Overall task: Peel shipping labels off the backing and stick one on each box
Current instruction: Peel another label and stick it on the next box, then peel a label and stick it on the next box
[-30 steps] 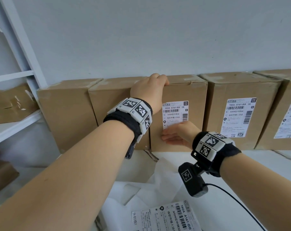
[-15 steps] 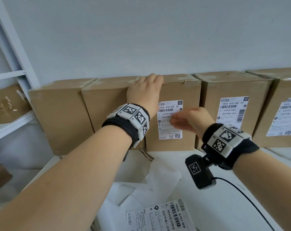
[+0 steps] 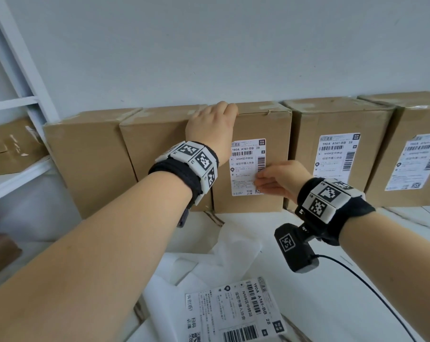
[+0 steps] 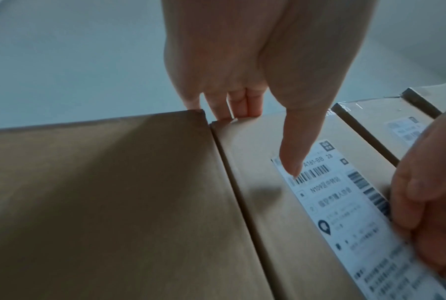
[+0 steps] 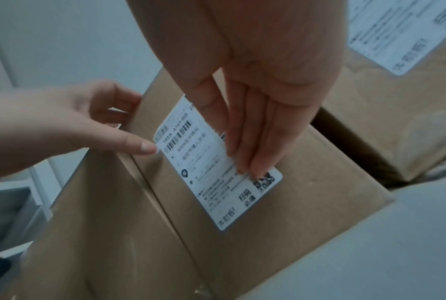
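Observation:
Several brown cardboard boxes stand in a row against the wall. My left hand grips the top edge of the middle box, fingers hooked over the top. Its thumb presses the upper left corner of a white shipping label on the box front. My right hand lies flat against the label's right side, its straight fingers pressing just above the QR code. In the right wrist view the label lies smooth on the box.
Two unlabelled boxes stand left of the middle one; two labelled boxes stand right of it. A loose label sheet and white backing papers lie on the table. A white shelf is at the left.
My right hand rose from the label's lower edge to its upper right, then slid down the right side. The left hand has kept its hold on the box top.

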The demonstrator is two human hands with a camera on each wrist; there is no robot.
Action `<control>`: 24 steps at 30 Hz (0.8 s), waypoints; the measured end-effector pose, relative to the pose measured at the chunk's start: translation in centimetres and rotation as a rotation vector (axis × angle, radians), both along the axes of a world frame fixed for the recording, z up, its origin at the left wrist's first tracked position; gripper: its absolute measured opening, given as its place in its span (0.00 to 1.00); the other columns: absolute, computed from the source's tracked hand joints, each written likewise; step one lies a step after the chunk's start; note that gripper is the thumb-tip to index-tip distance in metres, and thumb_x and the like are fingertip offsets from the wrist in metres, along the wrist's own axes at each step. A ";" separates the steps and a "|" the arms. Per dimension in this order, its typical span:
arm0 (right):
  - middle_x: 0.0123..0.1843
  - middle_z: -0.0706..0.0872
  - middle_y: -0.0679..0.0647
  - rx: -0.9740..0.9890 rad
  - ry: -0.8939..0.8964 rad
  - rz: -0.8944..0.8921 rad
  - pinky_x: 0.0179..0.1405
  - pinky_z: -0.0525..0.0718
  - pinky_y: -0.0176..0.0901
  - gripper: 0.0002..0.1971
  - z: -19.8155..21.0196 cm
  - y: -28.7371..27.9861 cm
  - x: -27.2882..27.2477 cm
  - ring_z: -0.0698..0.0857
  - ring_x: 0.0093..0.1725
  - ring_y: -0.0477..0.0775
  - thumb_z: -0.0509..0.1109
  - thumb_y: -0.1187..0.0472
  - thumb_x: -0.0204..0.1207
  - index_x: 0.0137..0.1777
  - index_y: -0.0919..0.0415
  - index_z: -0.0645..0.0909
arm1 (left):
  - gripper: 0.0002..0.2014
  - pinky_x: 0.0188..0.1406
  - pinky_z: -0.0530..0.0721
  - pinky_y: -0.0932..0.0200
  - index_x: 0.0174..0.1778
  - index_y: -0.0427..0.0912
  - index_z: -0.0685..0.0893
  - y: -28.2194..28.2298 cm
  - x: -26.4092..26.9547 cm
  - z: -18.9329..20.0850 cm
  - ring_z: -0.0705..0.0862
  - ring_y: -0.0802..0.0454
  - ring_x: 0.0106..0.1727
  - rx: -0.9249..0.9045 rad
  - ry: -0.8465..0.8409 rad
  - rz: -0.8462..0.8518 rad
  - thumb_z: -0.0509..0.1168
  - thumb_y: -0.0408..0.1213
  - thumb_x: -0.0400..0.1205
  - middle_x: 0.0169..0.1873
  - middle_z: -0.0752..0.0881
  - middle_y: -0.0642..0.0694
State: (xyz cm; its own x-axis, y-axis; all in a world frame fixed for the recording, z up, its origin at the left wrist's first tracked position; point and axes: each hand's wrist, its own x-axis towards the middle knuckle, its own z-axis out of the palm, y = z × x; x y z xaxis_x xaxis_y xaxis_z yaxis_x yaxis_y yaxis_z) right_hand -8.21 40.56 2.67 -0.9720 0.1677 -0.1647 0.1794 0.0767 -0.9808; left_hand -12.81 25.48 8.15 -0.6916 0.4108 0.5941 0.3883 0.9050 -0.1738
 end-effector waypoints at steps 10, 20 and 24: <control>0.60 0.82 0.56 0.684 -0.214 0.387 0.58 0.86 0.52 0.22 -0.8 -2.5 4.4 0.82 0.62 0.57 0.73 0.54 0.73 0.65 0.61 0.78 | 0.46 0.83 0.40 0.48 0.84 0.44 0.43 -1.1 3.6 0.2 0.41 0.51 0.85 -0.021 -0.175 -0.004 0.64 0.56 0.79 0.84 0.43 0.47; 0.51 0.87 0.56 1.041 -0.260 0.613 0.47 0.89 0.41 0.25 -1.7 -3.7 8.6 0.87 0.47 0.50 0.77 0.53 0.68 0.62 0.66 0.81 | 0.12 0.57 0.80 0.53 0.55 0.49 0.85 -4.9 11.1 -3.0 0.82 0.50 0.59 -0.048 -0.570 -0.153 0.65 0.50 0.80 0.56 0.84 0.52; 0.64 0.83 0.59 1.152 -0.296 0.699 0.52 0.88 0.45 0.31 -2.4 -4.5 10.3 0.85 0.49 0.53 0.79 0.55 0.66 0.69 0.64 0.77 | 0.13 0.50 0.80 0.58 0.52 0.45 0.87 -6.5 13.2 -5.0 0.83 0.51 0.53 -0.140 -0.785 -0.110 0.69 0.49 0.78 0.47 0.84 0.53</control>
State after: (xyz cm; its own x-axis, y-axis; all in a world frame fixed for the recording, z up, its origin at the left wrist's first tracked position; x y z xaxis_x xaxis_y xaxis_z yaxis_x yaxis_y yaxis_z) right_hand 2.07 36.07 0.29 -0.8632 -0.1553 -0.4804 -0.0436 0.9709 -0.2354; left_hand 0.42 18.99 3.18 -0.8371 0.5357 -0.1106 0.5301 0.8444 0.0779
